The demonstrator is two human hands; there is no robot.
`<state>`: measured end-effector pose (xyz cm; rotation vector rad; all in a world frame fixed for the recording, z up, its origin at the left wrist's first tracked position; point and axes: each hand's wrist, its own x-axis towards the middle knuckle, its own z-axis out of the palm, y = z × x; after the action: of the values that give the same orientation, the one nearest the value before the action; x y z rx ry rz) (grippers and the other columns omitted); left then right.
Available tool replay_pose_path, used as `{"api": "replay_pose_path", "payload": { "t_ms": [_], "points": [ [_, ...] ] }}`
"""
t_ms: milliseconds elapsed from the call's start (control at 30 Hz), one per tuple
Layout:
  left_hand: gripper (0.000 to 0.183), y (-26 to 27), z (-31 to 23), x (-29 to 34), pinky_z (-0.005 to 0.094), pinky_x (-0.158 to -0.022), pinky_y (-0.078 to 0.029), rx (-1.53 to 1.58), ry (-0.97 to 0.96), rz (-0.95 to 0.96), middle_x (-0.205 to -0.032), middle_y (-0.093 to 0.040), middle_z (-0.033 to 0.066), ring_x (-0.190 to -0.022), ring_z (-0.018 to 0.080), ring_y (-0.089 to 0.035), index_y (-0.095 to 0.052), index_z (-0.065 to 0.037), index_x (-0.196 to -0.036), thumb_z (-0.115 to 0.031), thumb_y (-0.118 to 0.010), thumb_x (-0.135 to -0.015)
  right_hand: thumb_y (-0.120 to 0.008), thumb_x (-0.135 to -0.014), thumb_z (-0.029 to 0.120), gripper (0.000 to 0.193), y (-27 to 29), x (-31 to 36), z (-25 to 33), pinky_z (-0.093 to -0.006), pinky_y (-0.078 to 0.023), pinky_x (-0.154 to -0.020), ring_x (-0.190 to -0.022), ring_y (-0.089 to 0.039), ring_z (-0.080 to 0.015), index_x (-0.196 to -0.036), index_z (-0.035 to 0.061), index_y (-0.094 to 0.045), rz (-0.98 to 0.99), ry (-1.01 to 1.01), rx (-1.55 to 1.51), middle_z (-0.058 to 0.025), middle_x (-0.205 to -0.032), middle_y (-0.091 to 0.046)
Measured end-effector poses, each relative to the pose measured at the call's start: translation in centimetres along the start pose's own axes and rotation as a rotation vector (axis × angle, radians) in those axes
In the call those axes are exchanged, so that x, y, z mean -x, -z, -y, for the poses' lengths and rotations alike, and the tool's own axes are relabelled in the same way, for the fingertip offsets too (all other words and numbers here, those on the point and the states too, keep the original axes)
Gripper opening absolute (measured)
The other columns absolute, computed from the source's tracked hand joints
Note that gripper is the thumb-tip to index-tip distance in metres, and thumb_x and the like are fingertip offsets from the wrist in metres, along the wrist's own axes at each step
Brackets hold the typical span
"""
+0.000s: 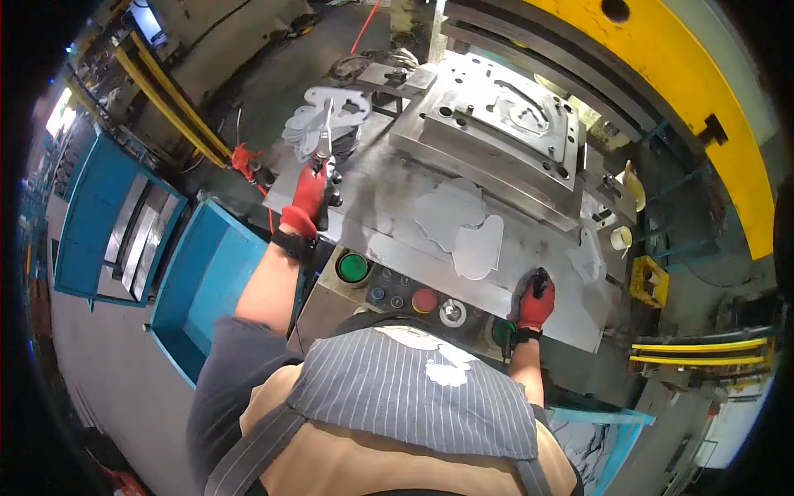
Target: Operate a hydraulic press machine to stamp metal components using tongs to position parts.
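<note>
My left hand (308,198), in a red and black glove, is closed round silver pliers (326,136). Their tip reaches over a grey flat metal plate with holes (354,102), at the top of a loose stack of similar plates (298,132) on the far left of the press table. My right hand (536,302), gloved alike, rests with curled fingers at the table's front right edge, just above a green push button (503,331); nothing shows in it. Two smooth grey sheet blanks (451,211) (478,248) overlap in the middle of the table.
A heavy steel die (488,149) stands at the back of the table (372,198). The control panel (389,289) with its red button (424,300) is before me. Another metal piece (586,256) lies at right. Blue bins (207,273) stand left; a yellow press frame (662,58) arches at right.
</note>
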<state>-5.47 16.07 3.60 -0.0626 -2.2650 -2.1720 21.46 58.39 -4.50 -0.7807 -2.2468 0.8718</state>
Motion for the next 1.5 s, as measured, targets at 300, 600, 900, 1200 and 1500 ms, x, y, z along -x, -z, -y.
{"api": "replay_pose_path", "payload": {
  "t_ms": [300,600,900,1200,1500],
  "points": [
    [0.016,8.0,0.6,-1.4,0.0200,-0.039,-0.033,1.069,0.561,0.470,-0.055,-0.033,-0.0049,-0.044,0.0055,-0.035,-0.044,-0.008,-0.080,-0.022,-0.044,-0.086,-0.057,-0.079,0.019,0.028,-0.5,-2.2,-3.0,-0.0335,-0.043,-0.082,-0.094,-0.056,-0.0268,-0.104,0.0068,-0.057,0.086,-0.119,-0.270,-0.0120,-0.100,-0.060],
    [0.016,-1.7,0.7,5.9,0.0193,-0.040,-0.033,0.392,0.233,0.130,-0.061,-0.044,-0.0051,-0.049,0.0039,-0.042,-0.054,-0.010,-0.092,-0.024,-0.050,-0.086,-0.071,-0.058,0.047,0.096,-3.7,1.1,8.5,-0.0425,-0.035,-0.089,-0.103,-0.044,-0.0367,-0.128,-0.0032,-0.027,0.280,0.258,0.393,-0.0209,-0.112,-0.047],
    [0.026,-4.5,9.9,3.0,0.0203,-0.047,-0.035,0.239,0.084,0.113,-0.068,-0.053,-0.0051,-0.055,0.0044,-0.043,-0.056,-0.009,-0.108,-0.012,-0.056,-0.083,-0.071,-0.053,0.048,0.102,-5.5,1.5,8.5,-0.0440,-0.033,-0.089,-0.103,-0.042,-0.0332,-0.130,-0.0015,-0.025,0.329,0.113,0.452,-0.0171,-0.108,-0.046],
    [0.032,-4.0,11.8,2.9,0.0227,-0.041,-0.038,0.240,0.130,0.125,-0.072,-0.055,-0.0010,-0.049,0.0068,-0.044,-0.050,-0.012,-0.117,-0.013,-0.051,-0.085,-0.073,-0.047,0.052,0.111,-6.3,2.2,10.2,-0.0430,-0.033,-0.087,-0.099,-0.041,-0.0328,-0.129,-0.0033,-0.023,0.271,0.233,0.576,-0.0180,-0.105,-0.044],
    [0.031,-2.6,12.9,3.1,0.0221,-0.050,-0.036,0.239,0.191,0.058,-0.073,-0.052,-0.0007,-0.056,0.0080,-0.044,-0.049,-0.004,-0.115,-0.009,-0.048,-0.084,-0.079,-0.047,0.028,0.112,-6.1,2.2,13.3,-0.0405,-0.039,-0.082,-0.093,-0.044,-0.0348,-0.135,0.0035,-0.014,0.298,0.038,0.410,-0.0179,-0.102,-0.042]
  ]
}}
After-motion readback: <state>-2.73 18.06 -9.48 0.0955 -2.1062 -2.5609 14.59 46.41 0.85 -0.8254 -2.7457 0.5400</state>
